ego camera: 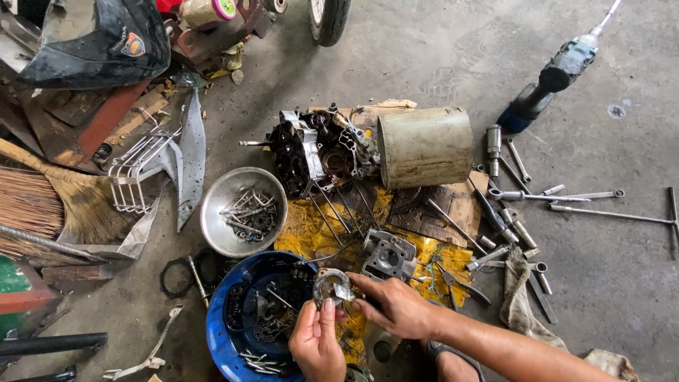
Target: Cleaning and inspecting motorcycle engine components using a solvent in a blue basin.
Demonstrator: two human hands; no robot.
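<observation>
My left hand [316,343] and my right hand [392,305] together hold a small round metal engine part [331,286] just above the rim of a blue bowl [219,325] of greasy parts. The left hand grips it from below, and the right pinches its right edge with fingertips. Beyond the hands a grey cylinder head [389,256] lies on a yellow cloth [304,230]. Further back sits a dismantled engine case [315,150] with long studs, next to a dull metal can [424,146] on its side.
A steel bowl [216,212] of bolts stands left of the cloth. Sockets, spanners and a T-handle wrench [615,214] lie at the right, with a power drill [555,76] behind them. Pliers [456,281], a rag [523,301], a broom [42,205] and a tyre [329,18] surround the spot.
</observation>
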